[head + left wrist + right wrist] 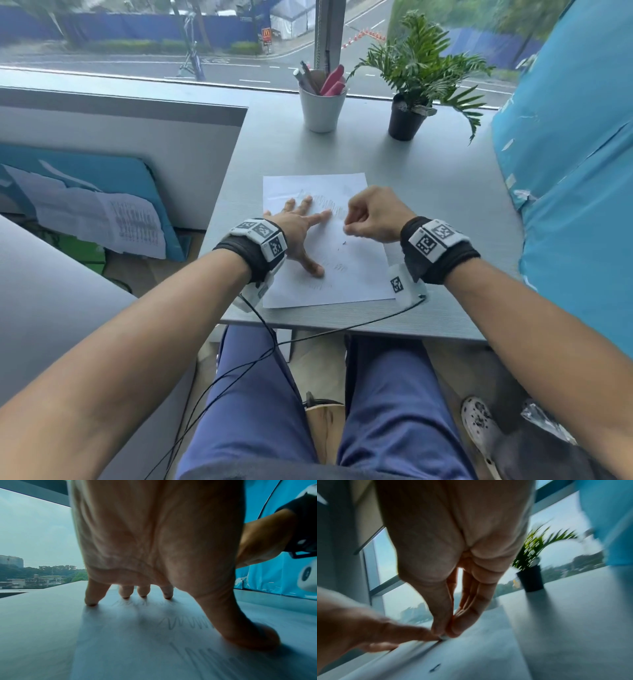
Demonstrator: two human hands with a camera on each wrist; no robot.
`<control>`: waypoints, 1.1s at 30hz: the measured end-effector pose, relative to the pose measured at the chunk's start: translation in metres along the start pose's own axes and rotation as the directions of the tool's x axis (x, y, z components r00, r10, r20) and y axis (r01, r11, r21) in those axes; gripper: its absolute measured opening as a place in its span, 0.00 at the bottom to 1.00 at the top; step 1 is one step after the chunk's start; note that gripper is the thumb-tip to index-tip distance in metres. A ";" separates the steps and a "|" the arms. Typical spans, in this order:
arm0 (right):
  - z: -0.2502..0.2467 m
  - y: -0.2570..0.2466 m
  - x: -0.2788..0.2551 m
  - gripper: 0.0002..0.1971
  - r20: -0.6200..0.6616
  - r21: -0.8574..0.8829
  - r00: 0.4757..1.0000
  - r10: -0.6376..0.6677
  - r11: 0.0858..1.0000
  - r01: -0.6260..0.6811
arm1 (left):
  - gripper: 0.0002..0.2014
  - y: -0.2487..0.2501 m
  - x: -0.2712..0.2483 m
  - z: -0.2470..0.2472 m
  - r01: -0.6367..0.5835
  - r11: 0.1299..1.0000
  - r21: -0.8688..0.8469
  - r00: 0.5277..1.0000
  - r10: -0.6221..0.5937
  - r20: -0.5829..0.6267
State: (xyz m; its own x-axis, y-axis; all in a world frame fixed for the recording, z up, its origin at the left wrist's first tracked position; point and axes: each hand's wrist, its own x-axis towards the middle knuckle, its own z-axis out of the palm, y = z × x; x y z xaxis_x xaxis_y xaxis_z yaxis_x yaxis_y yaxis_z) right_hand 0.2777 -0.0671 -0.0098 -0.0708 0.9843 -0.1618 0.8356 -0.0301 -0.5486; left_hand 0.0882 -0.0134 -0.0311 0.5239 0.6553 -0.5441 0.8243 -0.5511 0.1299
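A white sheet of paper (346, 274) with faint pencil scribbles lies on the grey desk (428, 192). My left hand (301, 222) presses flat on the sheet's left part with fingers and thumb spread; the left wrist view shows its fingertips (126, 593) on the paper (137, 635). My right hand (347, 228) is curled over the middle of the sheet. Its thumb and fingers pinch a small white eraser (444, 637), which touches the paper (471, 662) just beside the left hand's index finger (393, 632). That view is blurred by motion.
A white cup (322, 106) with pens and pink tools and a potted fern (407, 120) stand at the desk's far edge by the window. A big blue wrapped object (565, 171) borders the desk on the right, a grey partition (120, 154) on the left. Cables hang over the near edge.
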 end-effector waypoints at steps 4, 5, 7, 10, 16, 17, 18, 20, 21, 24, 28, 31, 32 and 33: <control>0.008 0.004 -0.021 0.04 0.024 -0.044 0.999 0.047 0.998 -0.046 | 0.68 0.002 -0.002 0.003 0.074 0.997 0.021 0.996 -0.073 -0.043; 0.013 0.005 -0.027 0.04 0.019 -0.053 0.998 0.054 0.997 -0.053 | 0.68 0.002 -0.002 0.004 0.104 0.994 0.036 0.993 -0.102 -0.066; 0.018 0.009 -0.030 0.04 -0.020 -0.078 0.997 0.075 0.994 -0.076 | 0.66 0.004 -0.004 0.004 0.165 0.983 0.076 0.980 -0.155 -0.127; 0.017 0.015 -0.029 0.02 -0.080 -0.117 0.992 0.095 0.988 -0.104 | 0.59 0.006 -0.011 0.004 0.227 0.964 0.140 0.961 -0.198 -0.192; 0.011 0.020 -0.012 0.01 -0.168 -0.104 0.984 0.065 0.991 -0.084 | 0.38 0.005 -0.024 -0.006 0.160 0.968 0.193 0.968 -0.116 -0.223; 0.010 0.020 -0.008 0.01 -0.161 -0.111 0.985 0.063 0.990 -0.082 | 0.36 0.005 -0.024 -0.007 0.115 0.975 0.190 0.970 -0.069 -0.233; 0.009 0.019 -0.004 0.01 -0.153 -0.118 0.986 0.065 0.989 -0.084 | 0.36 0.005 -0.023 -0.007 0.051 0.986 0.161 0.972 -0.012 -0.233; 0.008 0.017 0.002 0.01 -0.142 -0.119 0.987 0.079 0.988 -0.096 | 0.44 0.002 -0.018 -0.004 -0.105 0.994 0.027 0.974 0.108 -0.198; 0.008 0.017 0.005 0.01 -0.137 -0.121 0.987 0.084 0.987 -0.101 | 0.50 0.001 -0.017 -0.003 -0.174 0.984 -0.040 0.972 0.166 -0.167; 0.006 0.016 0.009 0.02 -0.133 -0.124 0.988 0.081 0.987 -0.098 | 0.61 -0.001 -0.011 0.003 -0.229 0.967 -0.114 0.971 0.218 -0.101; 0.005 0.017 0.006 0.01 -0.130 -0.106 0.989 0.066 0.991 -0.080 | 0.66 0.012 -0.007 0.006 -0.145 0.989 -0.011 0.989 0.145 -0.032; 0.005 0.021 -0.001 0.02 -0.115 -0.093 0.990 0.083 0.991 -0.094 | 0.67 0.022 -0.005 0.006 -0.112 0.993 0.028 0.994 0.113 -0.011; 0.007 0.022 -0.004 0.03 -0.101 -0.083 0.991 0.088 0.992 -0.096 | 0.68 0.024 -0.005 0.006 -0.123 0.992 0.026 0.992 0.123 -0.010; 0.008 0.023 -0.008 0.04 -0.085 -0.076 0.993 0.088 0.993 -0.094 | 0.68 0.024 -0.004 0.006 -0.148 0.989 0.018 0.989 0.148 -0.011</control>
State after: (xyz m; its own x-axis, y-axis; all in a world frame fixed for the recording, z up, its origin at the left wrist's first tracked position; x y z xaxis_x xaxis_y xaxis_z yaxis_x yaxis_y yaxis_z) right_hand 0.2930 -0.0769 -0.0279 0.0493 0.9890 -0.1394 0.8777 -0.1095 -0.4665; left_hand 0.1047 -0.0326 -0.0302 0.6428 0.5721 -0.5095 0.7335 -0.6513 0.1942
